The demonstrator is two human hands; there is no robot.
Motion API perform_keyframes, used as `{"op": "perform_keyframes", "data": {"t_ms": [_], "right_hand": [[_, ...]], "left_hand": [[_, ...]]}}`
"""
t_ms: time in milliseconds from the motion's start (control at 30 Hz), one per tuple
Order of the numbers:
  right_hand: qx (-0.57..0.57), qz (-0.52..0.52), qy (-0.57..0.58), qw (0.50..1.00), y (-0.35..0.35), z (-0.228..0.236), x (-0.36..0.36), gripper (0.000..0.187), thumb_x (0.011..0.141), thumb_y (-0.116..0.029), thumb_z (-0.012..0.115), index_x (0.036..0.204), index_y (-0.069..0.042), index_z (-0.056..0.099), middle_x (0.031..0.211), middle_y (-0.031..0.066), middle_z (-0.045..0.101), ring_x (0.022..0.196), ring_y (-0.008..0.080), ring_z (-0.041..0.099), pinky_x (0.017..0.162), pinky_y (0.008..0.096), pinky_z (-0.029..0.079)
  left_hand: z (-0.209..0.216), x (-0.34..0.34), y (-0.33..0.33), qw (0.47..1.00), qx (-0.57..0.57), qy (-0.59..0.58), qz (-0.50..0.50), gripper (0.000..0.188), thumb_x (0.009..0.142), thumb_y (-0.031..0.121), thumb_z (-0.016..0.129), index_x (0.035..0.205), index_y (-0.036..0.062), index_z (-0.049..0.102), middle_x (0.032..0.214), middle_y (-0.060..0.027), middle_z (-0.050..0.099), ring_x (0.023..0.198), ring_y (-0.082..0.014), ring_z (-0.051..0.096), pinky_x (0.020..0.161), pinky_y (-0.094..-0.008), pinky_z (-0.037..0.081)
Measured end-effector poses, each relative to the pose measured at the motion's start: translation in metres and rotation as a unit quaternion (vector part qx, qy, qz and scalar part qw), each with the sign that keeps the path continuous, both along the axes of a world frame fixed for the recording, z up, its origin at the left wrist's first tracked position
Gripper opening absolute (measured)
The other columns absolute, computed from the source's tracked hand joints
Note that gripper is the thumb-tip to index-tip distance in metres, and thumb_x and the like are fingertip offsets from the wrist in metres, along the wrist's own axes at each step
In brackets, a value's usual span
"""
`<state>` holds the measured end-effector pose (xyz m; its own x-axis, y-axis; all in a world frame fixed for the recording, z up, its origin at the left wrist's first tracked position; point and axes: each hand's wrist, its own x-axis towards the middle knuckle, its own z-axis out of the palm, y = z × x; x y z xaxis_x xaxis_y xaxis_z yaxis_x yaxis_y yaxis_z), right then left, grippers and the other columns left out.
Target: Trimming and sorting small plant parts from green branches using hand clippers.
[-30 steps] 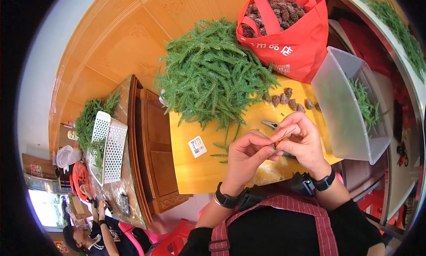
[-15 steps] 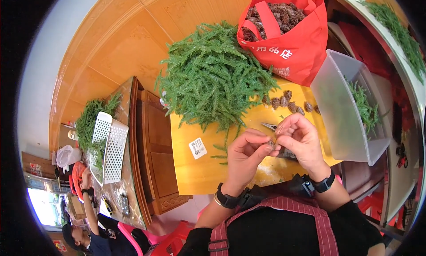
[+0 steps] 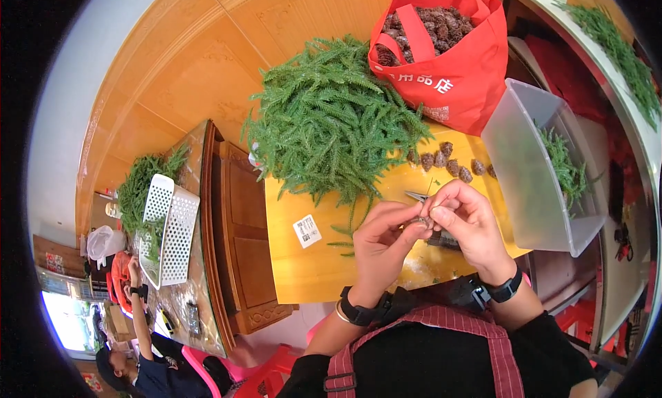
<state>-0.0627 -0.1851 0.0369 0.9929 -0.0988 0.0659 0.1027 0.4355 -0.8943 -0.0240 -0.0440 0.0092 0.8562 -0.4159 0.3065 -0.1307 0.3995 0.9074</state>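
Note:
Both my hands meet over the front of the yellow table [image 3: 289,267]. My left hand [image 3: 384,238] pinches a small brown pine cone [image 3: 418,221], mostly covered by the fingers. Against it, my right hand [image 3: 471,222] is closed with thumb and forefinger on a thin wire [image 3: 430,185], whose end sticks up above the fingertips. Just beyond the fingers lie pliers [image 3: 415,195], their jaws pointing left and the rest hidden by my hands. A dark object [image 3: 443,239] shows partly below my hands. Several loose pine cones [image 3: 440,158] lie behind them.
Green artificial pine sprigs [image 3: 331,122] heap at the back left. A red bag [image 3: 476,74] full of pine cones stands behind, a clear plastic bin [image 3: 531,170] to the right. Far left, a person [image 3: 148,370] sits by another table with a white perforated basket [image 3: 181,239].
My fingertips have drawn closer together around the pine cone, and the wire end now shows above my right fingers. The far-left person's hand has shifted slightly.

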Motion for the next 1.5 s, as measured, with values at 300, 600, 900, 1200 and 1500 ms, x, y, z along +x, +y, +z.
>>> {"op": "perform_keyframes", "data": {"t_ms": [300,600,900,1200,1500], "right_hand": [[-0.135,0.002,-0.027,0.991,-0.004,0.005,-0.006,0.007,0.087,-0.007,0.053,0.089,-0.002,0.048,0.09,0.0107,0.06,0.077,0.0127,0.058,0.072,0.0281,0.049],[-0.009,0.025,-0.011,1.0,-0.003,0.0,-0.006,0.007,0.088,-0.008,0.052,0.089,-0.003,0.047,0.097,0.0133,0.06,0.077,0.0127,0.058,0.072,0.0282,0.049],[0.007,0.048,-0.011,0.999,-0.008,0.004,-0.003,0.01,0.087,-0.011,0.053,0.089,-0.003,0.047,0.093,0.0105,0.059,0.076,0.0116,0.056,0.069,0.026,0.048],[-0.114,0.057,-0.028,0.991,-0.016,0.012,0.001,0.009,0.084,-0.007,0.055,0.085,-0.002,0.048,0.089,0.0081,0.052,0.077,0.0105,0.051,0.068,0.0225,0.044],[-0.004,0.031,-0.039,0.999,-0.007,0.002,-0.003,0.006,0.081,0.001,0.056,0.087,0.0,0.053,0.095,0.0129,0.055,0.08,0.0147,0.057,0.072,0.0265,0.048]], "left_hand": [[0.002,-0.003,-0.001,0.999,-0.027,0.023,0.005,0.024,0.082,0.002,0.059,0.105,-0.0028,0.057,0.103,-0.0093,0.049,0.088,-0.0199,0.059,0.072,-0.0315,0.056],[-0.004,-0.002,-0.002,0.997,-0.063,0.054,0.005,0.026,0.082,0.006,0.06,0.106,-0.002,0.057,0.104,-0.0087,0.049,0.087,-0.0201,0.059,0.07,-0.0311,0.056],[-0.001,-0.003,-0.002,0.997,-0.056,0.054,-0.004,0.023,0.082,0.004,0.059,0.104,-0.0021,0.058,0.102,-0.009,0.049,0.082,-0.0209,0.061,0.068,-0.031,0.056],[0.001,-0.002,0.001,0.998,-0.02,0.041,-0.043,0.016,0.081,-0.001,0.057,0.097,-0.0032,0.06,0.098,-0.011,0.051,0.076,-0.0229,0.062,0.065,-0.0309,0.055],[0.003,-0.005,-0.001,0.993,-0.068,0.086,-0.039,0.016,0.083,-0.001,0.055,0.098,-0.0031,0.06,0.098,-0.0106,0.052,0.078,-0.0216,0.062,0.066,-0.0292,0.054]]}}
